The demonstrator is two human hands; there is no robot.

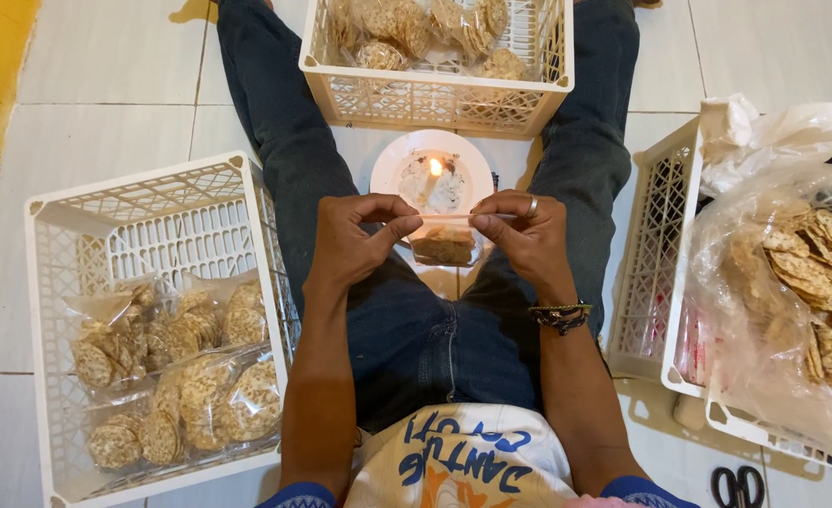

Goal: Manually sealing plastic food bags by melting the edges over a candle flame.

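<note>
White tiled floor (pixel 115 66), seated worker. Left hand (pixel 350 235) and right hand (pixel 520 230) pinch shut the mouth of a small cracker bag (pixel 442 243) at a candle flame (pixel 435 167). Sealed packets fill the left crate (pixel 152 376); loose crackers (pixel 811 273) remain at right, so sealing appears midway.

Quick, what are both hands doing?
Left hand: closed, pinching the snack bag top.
Right hand: closed, pinching the same bag's top.
</note>
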